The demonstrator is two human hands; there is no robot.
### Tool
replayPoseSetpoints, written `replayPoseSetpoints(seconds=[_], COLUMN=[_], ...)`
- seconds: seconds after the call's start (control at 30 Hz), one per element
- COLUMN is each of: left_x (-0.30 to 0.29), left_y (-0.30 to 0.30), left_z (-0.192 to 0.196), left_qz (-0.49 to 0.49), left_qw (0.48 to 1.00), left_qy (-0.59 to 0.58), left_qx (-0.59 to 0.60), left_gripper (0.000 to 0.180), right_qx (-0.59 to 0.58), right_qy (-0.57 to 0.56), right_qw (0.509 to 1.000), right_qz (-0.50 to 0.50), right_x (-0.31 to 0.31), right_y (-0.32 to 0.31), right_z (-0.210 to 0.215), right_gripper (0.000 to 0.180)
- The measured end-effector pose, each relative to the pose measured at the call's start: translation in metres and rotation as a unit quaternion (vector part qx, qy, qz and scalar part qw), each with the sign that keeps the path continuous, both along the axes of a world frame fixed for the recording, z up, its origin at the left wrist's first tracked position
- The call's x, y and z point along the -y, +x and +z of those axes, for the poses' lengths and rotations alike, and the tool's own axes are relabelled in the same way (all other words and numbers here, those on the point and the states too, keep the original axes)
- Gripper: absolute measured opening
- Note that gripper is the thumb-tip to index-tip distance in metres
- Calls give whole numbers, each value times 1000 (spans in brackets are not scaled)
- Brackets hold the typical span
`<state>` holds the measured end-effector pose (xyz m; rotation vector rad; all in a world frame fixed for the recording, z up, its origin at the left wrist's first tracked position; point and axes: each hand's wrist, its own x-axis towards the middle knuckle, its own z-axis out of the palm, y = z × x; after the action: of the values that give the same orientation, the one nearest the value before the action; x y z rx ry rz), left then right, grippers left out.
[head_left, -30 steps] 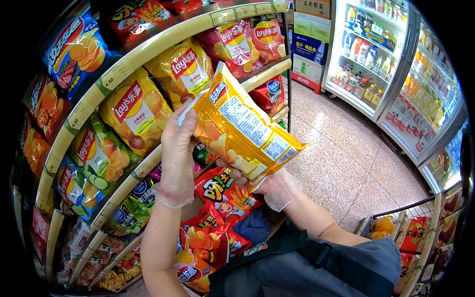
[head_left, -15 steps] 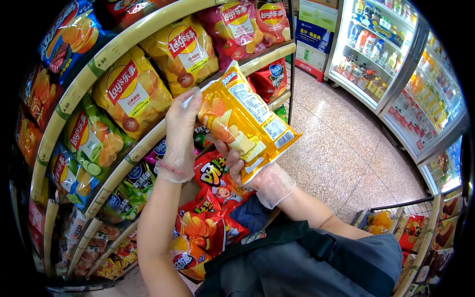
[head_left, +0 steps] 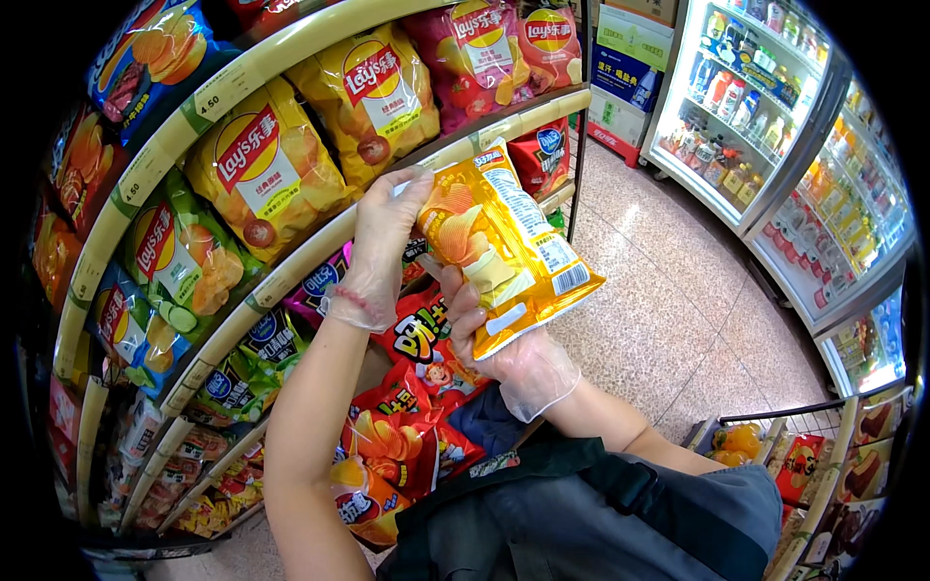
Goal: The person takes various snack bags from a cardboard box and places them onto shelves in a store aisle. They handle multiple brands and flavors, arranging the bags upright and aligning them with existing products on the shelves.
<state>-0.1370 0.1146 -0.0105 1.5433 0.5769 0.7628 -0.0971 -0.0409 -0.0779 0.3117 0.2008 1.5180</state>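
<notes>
An orange bag of chips (head_left: 504, 247) is held up tilted in front of me, its printed back panel with a barcode showing. My left hand (head_left: 386, 228) pinches the bag's upper left edge. My right hand (head_left: 494, 334) grips its lower left side from beneath, the fingers curled against the pack. Thin clear plastic gloves cover both hands. Below them, red chip bags (head_left: 402, 416) and an orange bag (head_left: 366, 499) lie in a box, partly hidden by my arms.
On the left, a curved shelf rack holds yellow chip bags (head_left: 266, 169), a green bag (head_left: 184, 252) and pink bags (head_left: 475, 58). Drink fridges (head_left: 741, 107) stand across the speckled floor (head_left: 649, 252) at right. A low rack (head_left: 823, 474) with packs is at lower right.
Both hands and the orange bag have shifted slightly right in view, and the bag is turned a little more upright. The grip on it stays the same.
</notes>
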Motion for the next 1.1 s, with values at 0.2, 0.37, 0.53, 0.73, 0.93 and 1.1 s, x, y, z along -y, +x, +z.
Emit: replayPoseSetpoints(seconds=[0.2,0.37,0.53,0.73,0.93,1.1], left_x=[1,-2,-6,-10,-3,0], left_y=[2,2,1,2,1,0], left_z=[-1,-4,-6,0,14,21], left_qz=[-7,-15,-10,8,55,60], left_qw=[1000,1000,999,989,962,959], left_qy=[-1,7,45,143,265,275], left_qx=[-15,-23,-29,-18,-23,-34], left_gripper=[38,39,41,44,44,45], right_qx=[5,7,38,10,36,62], right_qy=[2,-8,-23,28,60,74], right_qw=[1000,1000,999,998,992,989], right_qz=[-9,14,2,47,101,116], right_x=[2,-1,-3,-6,-4,-5], right_y=[0,2,-2,-6,-9,-10], right_z=[-2,-7,-9,-19,-15,-20], right_gripper=[65,62,61,58,61,59])
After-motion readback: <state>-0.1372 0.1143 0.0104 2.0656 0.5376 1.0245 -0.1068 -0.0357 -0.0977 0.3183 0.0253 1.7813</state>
